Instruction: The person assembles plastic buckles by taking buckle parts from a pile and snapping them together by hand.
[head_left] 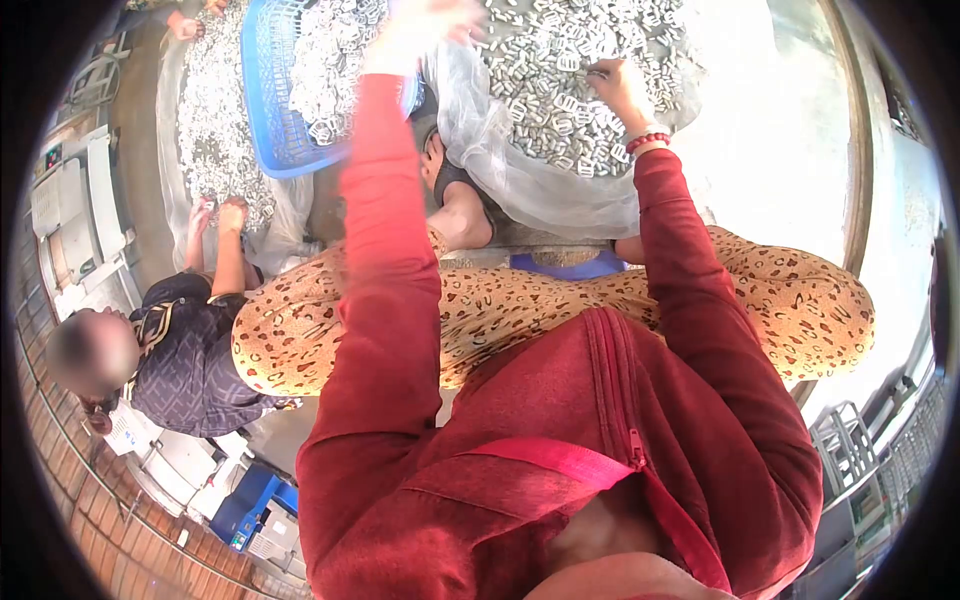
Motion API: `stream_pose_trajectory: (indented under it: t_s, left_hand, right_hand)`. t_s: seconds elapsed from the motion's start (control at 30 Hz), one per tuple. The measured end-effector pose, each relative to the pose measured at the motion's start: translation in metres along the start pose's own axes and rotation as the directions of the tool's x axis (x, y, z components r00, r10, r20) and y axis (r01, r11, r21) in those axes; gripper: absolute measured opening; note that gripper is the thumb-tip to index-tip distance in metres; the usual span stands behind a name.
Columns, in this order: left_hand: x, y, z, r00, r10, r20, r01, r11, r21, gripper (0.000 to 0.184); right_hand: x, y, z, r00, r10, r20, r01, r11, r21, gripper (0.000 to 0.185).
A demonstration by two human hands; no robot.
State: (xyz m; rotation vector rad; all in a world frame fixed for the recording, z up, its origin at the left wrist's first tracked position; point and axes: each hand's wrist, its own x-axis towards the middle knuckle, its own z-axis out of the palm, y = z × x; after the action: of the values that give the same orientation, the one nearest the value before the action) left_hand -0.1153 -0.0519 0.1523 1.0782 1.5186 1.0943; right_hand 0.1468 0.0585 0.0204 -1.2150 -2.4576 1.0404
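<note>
My left hand (pixel 430 28), blurred by motion and washed out by light, is over the gap between the blue basket (pixel 272 120) and the pile on the right; its fingers do not show clearly. Small metal buckles (pixel 340 70) lie heaped in the basket. At the right edge of a wide spread of silvery metal pieces (pixel 560 125), my right hand (pixel 625 92) is closed, its fingertips pressed together over the pieces. Whatever it pinches is too small to make out. Under this pile lies a translucent plastic sheet (pixel 520 200).
On the left, a person (pixel 190 350) in dark clothes reaches both hands to another pile of small pieces (pixel 215 115) on plastic. Another person's hands (pixel 185 25) are at the top left. A bare foot (pixel 432 160) is between basket and sheet. Machines (pixel 85 210) line the left.
</note>
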Motion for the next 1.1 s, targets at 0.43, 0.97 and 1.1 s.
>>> stream_pose_trajectory:
  t_s: [0.43, 0.97, 1.1]
  left_hand:
    - [0.004, -0.141, 0.082, 0.957, -0.252, -0.146, 0.292, 0.837, 0.462, 0.031]
    - [0.015, -0.105, 0.109, 0.989, -0.137, -0.063, 0.118, 0.962, -0.245, 0.018]
    - [0.003, -0.070, 0.099, 0.955, -0.248, 0.160, 0.292, 0.718, -0.632, 0.020]
  right_hand:
    - [-0.005, 0.005, -0.038, 0.964, 0.243, 0.111, -0.262, 0.777, 0.573, 0.034]
    - [-0.020, 0.028, -0.017, 0.951, 0.289, 0.114, -0.283, 0.657, 0.699, 0.032]
    - [-0.015, 0.028, -0.035, 0.937, 0.332, 0.112, -0.310, 0.637, 0.705, 0.037]
